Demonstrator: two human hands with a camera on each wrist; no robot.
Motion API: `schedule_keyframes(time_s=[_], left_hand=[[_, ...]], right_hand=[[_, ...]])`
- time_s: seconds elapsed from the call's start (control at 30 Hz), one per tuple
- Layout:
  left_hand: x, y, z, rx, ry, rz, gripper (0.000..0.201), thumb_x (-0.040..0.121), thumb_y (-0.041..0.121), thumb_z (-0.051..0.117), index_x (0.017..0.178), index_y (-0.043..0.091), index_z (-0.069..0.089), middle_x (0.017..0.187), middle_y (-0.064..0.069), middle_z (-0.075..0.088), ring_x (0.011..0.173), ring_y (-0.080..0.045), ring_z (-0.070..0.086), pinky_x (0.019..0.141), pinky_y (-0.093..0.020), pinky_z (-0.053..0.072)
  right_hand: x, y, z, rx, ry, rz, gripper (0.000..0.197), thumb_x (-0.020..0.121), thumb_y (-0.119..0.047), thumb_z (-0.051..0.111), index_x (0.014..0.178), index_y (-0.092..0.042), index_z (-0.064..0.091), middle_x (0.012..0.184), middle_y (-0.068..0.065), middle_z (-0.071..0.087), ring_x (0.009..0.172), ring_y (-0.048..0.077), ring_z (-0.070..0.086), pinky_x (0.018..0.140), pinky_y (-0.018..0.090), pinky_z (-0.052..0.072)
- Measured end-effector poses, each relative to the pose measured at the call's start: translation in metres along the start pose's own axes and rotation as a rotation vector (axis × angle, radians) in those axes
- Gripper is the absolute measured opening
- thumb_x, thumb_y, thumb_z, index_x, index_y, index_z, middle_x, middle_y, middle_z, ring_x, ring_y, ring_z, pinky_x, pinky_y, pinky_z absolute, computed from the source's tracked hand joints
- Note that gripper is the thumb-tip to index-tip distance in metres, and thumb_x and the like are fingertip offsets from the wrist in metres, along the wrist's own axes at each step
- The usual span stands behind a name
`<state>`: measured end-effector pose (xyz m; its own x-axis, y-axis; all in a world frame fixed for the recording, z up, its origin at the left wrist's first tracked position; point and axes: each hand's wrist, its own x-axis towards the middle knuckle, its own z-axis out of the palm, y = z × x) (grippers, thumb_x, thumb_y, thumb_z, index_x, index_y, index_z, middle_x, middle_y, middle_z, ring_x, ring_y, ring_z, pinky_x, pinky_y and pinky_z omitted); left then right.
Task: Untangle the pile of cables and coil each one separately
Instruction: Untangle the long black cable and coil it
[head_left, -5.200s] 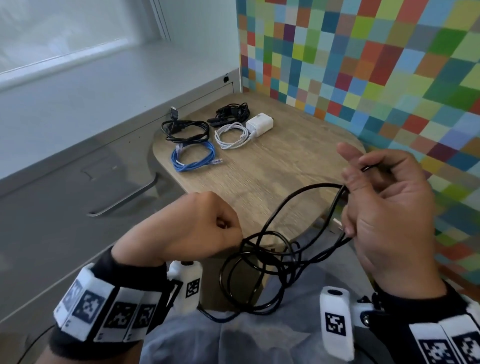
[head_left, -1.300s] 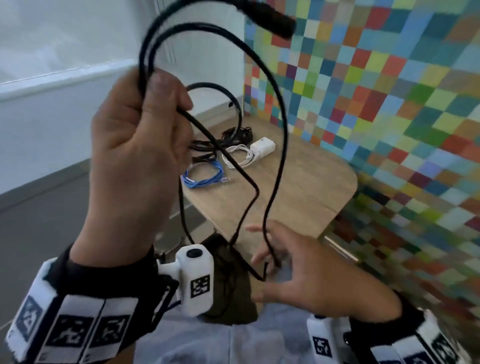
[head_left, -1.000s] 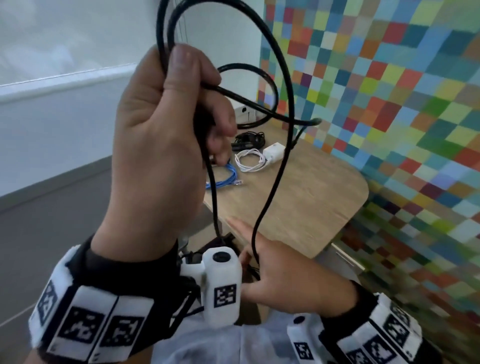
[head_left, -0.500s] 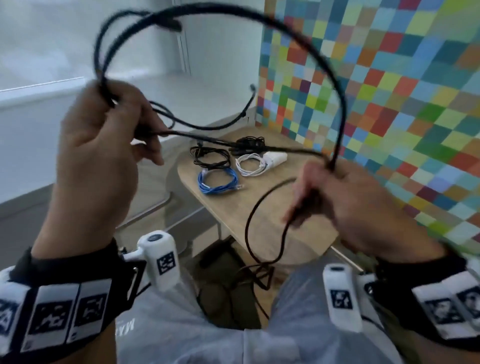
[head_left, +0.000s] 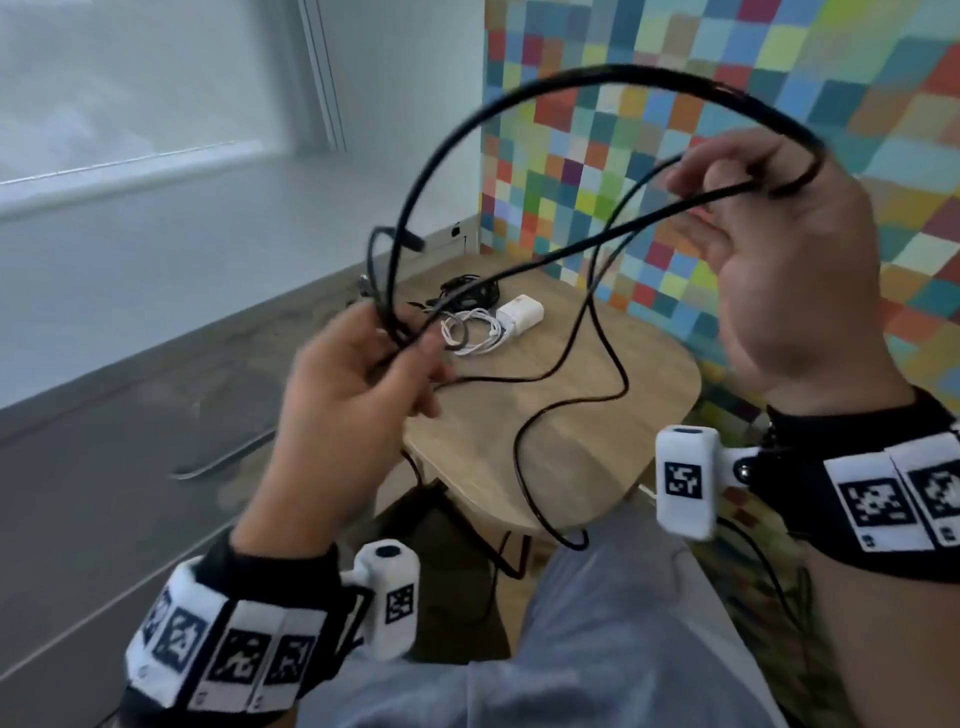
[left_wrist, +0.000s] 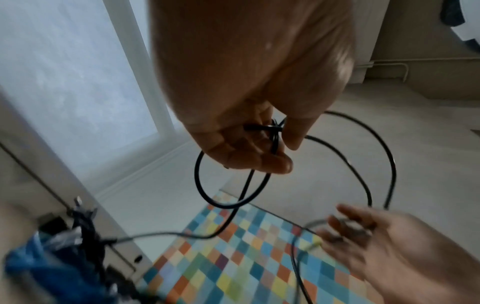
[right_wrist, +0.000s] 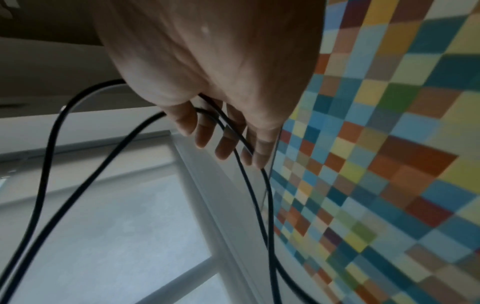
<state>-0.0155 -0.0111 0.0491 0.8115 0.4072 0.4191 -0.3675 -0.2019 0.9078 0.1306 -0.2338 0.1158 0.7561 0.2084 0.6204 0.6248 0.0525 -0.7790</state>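
Observation:
One long black cable (head_left: 623, 70) arcs through the air between both hands. My left hand (head_left: 410, 348) grips a bunch of its strands in curled fingers above the table's near left corner; the left wrist view shows the crossed strands in the left hand (left_wrist: 278, 139) and a loop of cable (left_wrist: 196, 174) below. My right hand (head_left: 737, 187) is raised at upper right and holds the far bend of the loop between thumb and fingers. In the right wrist view the cable (right_wrist: 270, 205) runs across the fingers of the right hand (right_wrist: 223, 131). Loose strands droop over the wooden table (head_left: 649, 405) and off its front edge.
At the table's back lie a coiled white cable (head_left: 472, 332) with a white charger (head_left: 519, 317) and a black coil (head_left: 470, 293). A grey cabinet (head_left: 130, 441) stands to the left, a multicoloured tiled wall (head_left: 675, 130) to the right. My lap (head_left: 597, 649) is below.
My right hand has risen to the upper right with the cable's bend. My left hand has dropped lower and toward the centre, so the loop now stretches wide between them.

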Motion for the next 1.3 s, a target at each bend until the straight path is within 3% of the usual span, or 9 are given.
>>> schedule_keyframes(time_s=[0.17, 0.37, 0.5, 0.6, 0.7, 0.83, 1.0, 1.2, 1.3], left_hand=[[0.007, 0.022, -0.022, 0.027, 0.082, 0.105, 0.014, 0.094, 0.000, 0.068, 0.101, 0.012, 0.065, 0.081, -0.009, 0.075, 0.063, -0.024, 0.065, 0.059, -0.028, 0.054], [0.001, 0.021, -0.017, -0.016, -0.002, 0.049, 0.020, 0.101, 0.021, 0.055, 0.113, 0.012, 0.068, 0.103, -0.013, 0.076, 0.064, -0.033, 0.068, 0.063, -0.038, 0.052], [-0.001, 0.016, -0.019, -0.055, 0.030, 0.003, 0.029, 0.103, 0.021, 0.055, 0.127, 0.010, 0.064, 0.106, -0.011, 0.077, 0.073, -0.031, 0.072, 0.065, -0.031, 0.054], [0.000, 0.018, -0.024, -0.077, 0.044, 0.018, 0.026, 0.102, 0.019, 0.050, 0.121, 0.018, 0.068, 0.100, -0.011, 0.076, 0.077, -0.030, 0.071, 0.068, -0.034, 0.054], [0.001, 0.024, -0.025, -0.080, 0.105, 0.069, 0.021, 0.101, 0.017, 0.048, 0.094, 0.012, 0.067, 0.082, -0.003, 0.072, 0.071, -0.026, 0.070, 0.064, -0.035, 0.054], [-0.002, 0.033, -0.020, -0.128, 0.034, 0.170, 0.021, 0.098, 0.021, 0.048, 0.083, 0.016, 0.063, 0.072, -0.002, 0.064, 0.067, -0.026, 0.062, 0.062, -0.036, 0.051], [-0.009, 0.040, -0.016, -0.200, -0.102, 0.157, 0.020, 0.083, 0.015, 0.047, 0.085, 0.012, 0.066, 0.072, -0.009, 0.066, 0.072, -0.031, 0.060, 0.070, -0.036, 0.049], [-0.009, 0.034, -0.015, -0.228, -0.230, 0.142, 0.029, 0.076, 0.012, 0.044, 0.076, 0.017, 0.072, 0.068, -0.010, 0.063, 0.070, -0.037, 0.056, 0.072, -0.039, 0.046], [-0.009, 0.028, -0.008, -0.189, -0.293, 0.076, 0.019, 0.079, 0.006, 0.046, 0.079, -0.003, 0.063, 0.063, -0.020, 0.056, 0.063, -0.029, 0.055, 0.066, -0.030, 0.046]], right_hand=[[-0.001, 0.005, -0.010, -0.234, 0.026, -0.050, 0.014, 0.100, -0.006, 0.057, 0.110, -0.011, 0.065, 0.102, 0.022, 0.065, 0.088, 0.013, 0.057, 0.078, 0.017, 0.049], [0.016, 0.018, -0.016, -0.299, 0.045, 0.024, 0.016, 0.102, -0.019, 0.061, 0.114, -0.011, 0.068, 0.115, 0.010, 0.073, 0.103, 0.009, 0.069, 0.089, 0.020, 0.054], [-0.002, 0.033, -0.025, -0.259, -0.057, 0.217, 0.023, 0.102, -0.008, 0.057, 0.119, -0.018, 0.068, 0.120, 0.002, 0.074, 0.109, 0.016, 0.072, 0.095, 0.037, 0.058], [-0.021, 0.026, -0.030, -0.124, -0.098, 0.360, 0.023, 0.103, 0.000, 0.053, 0.112, -0.013, 0.070, 0.115, 0.004, 0.076, 0.067, 0.031, 0.071, 0.070, 0.047, 0.061], [-0.039, 0.014, -0.028, -0.080, -0.275, 0.419, 0.015, 0.102, -0.016, 0.058, 0.102, -0.011, 0.073, 0.103, 0.011, 0.078, 0.040, 0.024, 0.052, 0.052, 0.040, 0.051], [-0.054, -0.003, -0.014, -0.208, -0.649, 0.478, 0.024, 0.084, -0.038, 0.070, 0.105, -0.029, 0.079, 0.095, 0.005, 0.079, 0.059, 0.022, 0.072, 0.055, 0.037, 0.057], [-0.052, -0.003, -0.019, -0.285, -0.638, 0.374, 0.059, 0.071, -0.052, 0.090, 0.124, -0.052, 0.066, 0.109, -0.010, 0.072, 0.092, 0.016, 0.072, 0.081, 0.037, 0.061], [-0.054, -0.007, -0.028, 0.040, -0.755, 0.317, 0.087, 0.070, -0.007, 0.092, 0.147, -0.027, 0.055, 0.133, 0.008, 0.065, 0.121, 0.033, 0.066, 0.090, 0.036, 0.059], [-0.055, -0.010, -0.025, 0.182, -0.873, 0.334, 0.096, 0.069, -0.041, 0.095, 0.150, -0.014, 0.049, 0.134, 0.020, 0.064, 0.120, 0.044, 0.064, 0.104, 0.055, 0.052]])
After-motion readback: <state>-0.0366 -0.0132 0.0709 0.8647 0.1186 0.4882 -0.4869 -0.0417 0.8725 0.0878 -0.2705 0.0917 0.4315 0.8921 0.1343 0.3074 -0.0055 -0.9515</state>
